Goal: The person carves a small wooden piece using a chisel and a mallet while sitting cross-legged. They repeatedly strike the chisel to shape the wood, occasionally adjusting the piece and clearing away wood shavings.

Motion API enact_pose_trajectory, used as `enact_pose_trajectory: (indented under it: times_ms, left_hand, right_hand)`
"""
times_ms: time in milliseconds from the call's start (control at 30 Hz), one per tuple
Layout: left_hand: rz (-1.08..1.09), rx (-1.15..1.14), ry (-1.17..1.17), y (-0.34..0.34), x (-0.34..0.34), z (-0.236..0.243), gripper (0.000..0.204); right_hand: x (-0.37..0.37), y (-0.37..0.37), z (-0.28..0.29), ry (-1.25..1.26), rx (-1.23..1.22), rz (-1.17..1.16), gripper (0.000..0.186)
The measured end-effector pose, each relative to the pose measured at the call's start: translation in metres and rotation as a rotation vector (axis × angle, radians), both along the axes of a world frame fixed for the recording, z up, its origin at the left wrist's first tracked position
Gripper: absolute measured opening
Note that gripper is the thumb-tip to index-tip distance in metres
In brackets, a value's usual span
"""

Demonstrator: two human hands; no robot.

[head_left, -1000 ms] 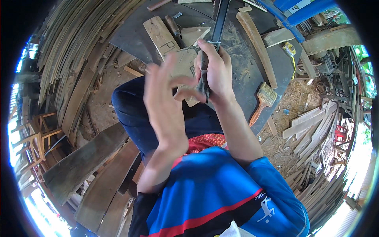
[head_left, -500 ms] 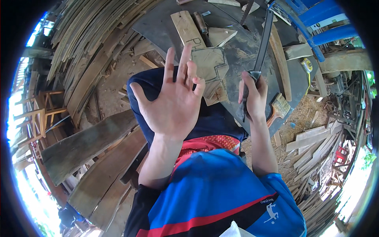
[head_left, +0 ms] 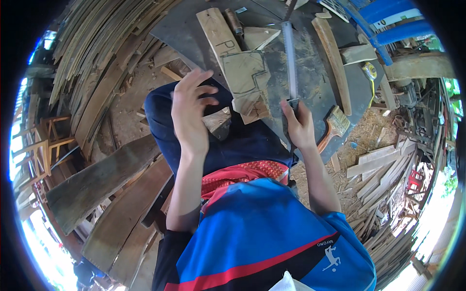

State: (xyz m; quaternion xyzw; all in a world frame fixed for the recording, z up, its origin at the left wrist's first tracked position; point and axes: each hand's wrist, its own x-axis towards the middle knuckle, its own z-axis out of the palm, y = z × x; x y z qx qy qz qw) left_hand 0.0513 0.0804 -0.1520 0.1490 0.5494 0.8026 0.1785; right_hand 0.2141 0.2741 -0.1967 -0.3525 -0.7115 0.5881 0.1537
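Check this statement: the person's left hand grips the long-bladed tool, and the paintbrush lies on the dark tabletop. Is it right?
Not quite: the head view shows the right hand gripping the long-bladed tool, not the left hand. The rest stands: the paintbrush lies on the dark tabletop.

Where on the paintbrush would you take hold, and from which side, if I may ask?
I'd probably grip the paintbrush by its slim handle, coming from the near side, beside the right hand: the handle lies at the near end, the wide bristles at the far end.
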Motion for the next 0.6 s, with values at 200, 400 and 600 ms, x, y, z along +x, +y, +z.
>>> enact_pose_trajectory:
  times_ms: [200,400,600]
  left_hand:
    - [-0.134,-0.988,0.457,-0.009,0.003,-0.041,0.055]
    - [-0.179,-1.095,0.643,0.015,0.021,-0.043,0.071]
    - [-0.122,-1.022,0.651,0.016,0.012,-0.050,0.063]
  right_hand:
    - [0.009,0.008,0.004,-0.199,0.185,0.086,0.043]
    - [0.013,0.006,-0.001,-0.304,0.245,0.198,0.046]
    - [0.015,0.009,-0.003,-0.239,0.310,0.224,0.043]
